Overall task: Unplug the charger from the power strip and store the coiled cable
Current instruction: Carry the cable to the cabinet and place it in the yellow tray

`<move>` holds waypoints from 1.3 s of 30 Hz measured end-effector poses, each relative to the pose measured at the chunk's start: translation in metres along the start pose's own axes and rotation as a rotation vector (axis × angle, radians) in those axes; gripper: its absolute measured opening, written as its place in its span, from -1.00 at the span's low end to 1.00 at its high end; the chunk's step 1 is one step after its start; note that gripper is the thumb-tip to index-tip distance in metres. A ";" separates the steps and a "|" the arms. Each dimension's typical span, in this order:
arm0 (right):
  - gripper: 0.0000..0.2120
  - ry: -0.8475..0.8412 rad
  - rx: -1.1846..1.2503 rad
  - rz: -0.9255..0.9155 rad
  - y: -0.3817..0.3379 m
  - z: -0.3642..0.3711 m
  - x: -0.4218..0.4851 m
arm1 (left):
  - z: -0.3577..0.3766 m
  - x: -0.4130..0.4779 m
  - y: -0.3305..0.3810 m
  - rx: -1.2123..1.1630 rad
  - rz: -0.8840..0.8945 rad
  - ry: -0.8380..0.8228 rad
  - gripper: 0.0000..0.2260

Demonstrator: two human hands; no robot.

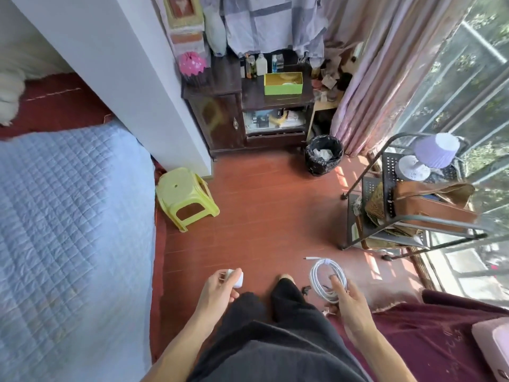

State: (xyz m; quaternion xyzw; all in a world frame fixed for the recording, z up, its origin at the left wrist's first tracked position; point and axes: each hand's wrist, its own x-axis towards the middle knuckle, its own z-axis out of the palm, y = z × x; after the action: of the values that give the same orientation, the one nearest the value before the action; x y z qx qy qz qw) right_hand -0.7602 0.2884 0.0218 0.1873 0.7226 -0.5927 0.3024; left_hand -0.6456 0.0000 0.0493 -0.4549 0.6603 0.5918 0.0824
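Observation:
My left hand (219, 288) holds a small white charger plug (237, 277), its metal prongs pointing left. My right hand (348, 299) grips a white cable (325, 277) wound into a round coil and bound with a tie at its top; one connector end sticks out to the left. Both hands hover over the red wooden floor, on either side of my legs in dark trousers. No power strip is in view.
A bed with a blue quilt (68, 216) fills the left. A yellow plastic stool (184, 197) stands beside it. Ahead are a dark wooden cabinet (217, 119) with a green box (283, 84), a black bin (323, 154), and a metal cart (413, 210) at right.

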 end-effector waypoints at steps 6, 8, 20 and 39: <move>-0.82 -0.003 -0.038 -0.021 -0.072 0.025 0.055 | -0.001 0.057 0.057 -0.025 0.008 0.008 -0.72; -0.81 -0.023 -0.054 -0.025 -0.093 0.038 0.074 | -0.006 0.078 0.071 -0.049 -0.002 0.015 -0.74; -0.77 0.033 -0.024 -0.041 -0.214 0.138 0.176 | -0.068 0.246 0.183 -0.013 0.018 -0.043 -0.79; -0.74 0.128 0.113 0.027 -0.373 0.151 0.386 | -0.005 0.428 0.401 0.085 0.021 -0.137 -0.75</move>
State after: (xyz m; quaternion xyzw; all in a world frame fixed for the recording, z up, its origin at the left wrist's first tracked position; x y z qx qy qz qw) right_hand -1.2509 0.0227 0.0275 0.2512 0.7032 -0.6153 0.2528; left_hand -1.1687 -0.2659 0.0568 -0.4023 0.6824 0.5939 0.1402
